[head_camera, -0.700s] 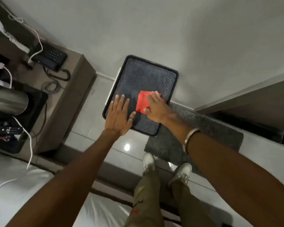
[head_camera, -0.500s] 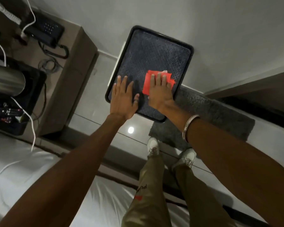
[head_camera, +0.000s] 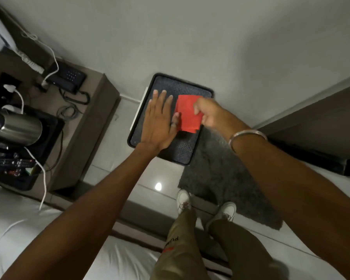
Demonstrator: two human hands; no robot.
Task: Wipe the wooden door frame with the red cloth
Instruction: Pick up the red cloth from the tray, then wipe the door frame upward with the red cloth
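A red cloth hangs in front of a dark tray-like panel with a black rim that leans against the white wall. My right hand pinches the cloth's right edge, and the cloth has lifted off the panel. My left hand lies flat and open on the panel's left half, fingers spread, thumb touching the cloth's left edge. The brown wooden frame runs along the right side of the view, apart from both hands.
A brown side table at the left carries a black phone, a steel kettle on a black tray, and white cables. A grey mat lies on the tiled floor by my white shoes. White bedding fills the bottom left.
My right hand went from pressing flat on the cloth to pinching it and lifting it off the panel. My left hand slid a little higher on the panel. The view shifted.
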